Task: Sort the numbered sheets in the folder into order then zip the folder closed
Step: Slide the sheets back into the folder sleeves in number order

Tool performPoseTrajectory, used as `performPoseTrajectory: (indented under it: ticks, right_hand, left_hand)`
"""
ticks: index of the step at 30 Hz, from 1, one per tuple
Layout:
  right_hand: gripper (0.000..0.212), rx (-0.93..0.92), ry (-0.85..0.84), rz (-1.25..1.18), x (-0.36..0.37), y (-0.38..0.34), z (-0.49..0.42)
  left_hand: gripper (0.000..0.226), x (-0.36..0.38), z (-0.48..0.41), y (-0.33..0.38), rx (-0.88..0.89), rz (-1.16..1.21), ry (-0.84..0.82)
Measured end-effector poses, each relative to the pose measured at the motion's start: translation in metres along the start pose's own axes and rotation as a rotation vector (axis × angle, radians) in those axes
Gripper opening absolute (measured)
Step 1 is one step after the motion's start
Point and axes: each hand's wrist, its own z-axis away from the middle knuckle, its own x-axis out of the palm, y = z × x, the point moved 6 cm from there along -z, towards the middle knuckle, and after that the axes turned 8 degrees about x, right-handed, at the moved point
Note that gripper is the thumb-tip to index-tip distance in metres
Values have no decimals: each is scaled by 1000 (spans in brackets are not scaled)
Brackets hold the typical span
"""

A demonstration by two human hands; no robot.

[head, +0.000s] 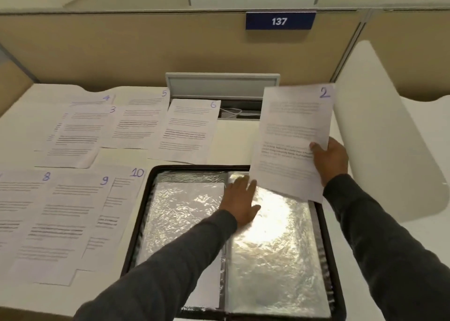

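A dark zip folder (pixel 136 243) lies open on the white desk, its clear plastic sleeves (pixel 275 260) shining under the light. My right hand (pixel 331 159) grips the sheet numbered 2 (pixel 292 135) by its right edge and holds it up over the folder's far right corner. Flat on the right-hand sleeve near the spine rests my left hand (pixel 243 200), fingers spread. Sheets 3 (pixel 78 135), 4 (pixel 92 99), 5 (pixel 143 118) and 6 (pixel 187 131) lie spread at the back left. Sheets 8 (pixel 22 211), 9 (pixel 65 221) and 10 (pixel 114 213) overlap at the front left.
A beige partition with a blue sign reading 137 (pixel 280 21) closes off the back. In the desk behind sheet 6, a grey cable tray (pixel 221 87) stands open. A white curved divider (pixel 379 131) rises at the right.
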Motion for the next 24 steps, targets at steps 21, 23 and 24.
performPoseTrajectory:
  ticks: [21, 23, 24]
  right_hand:
    - [20, 101, -116, -829, -16, -50, -44]
    - [24, 122, -141, -864, -11, -49, -45]
    - [27, 135, -152, -878, -8, -49, -45]
  left_hand:
    - [15, -51, -60, -5, 119, 160, 227]
    - [17, -53, -57, -4, 119, 188, 227]
    - [16, -54, -56, -4, 109, 207, 231]
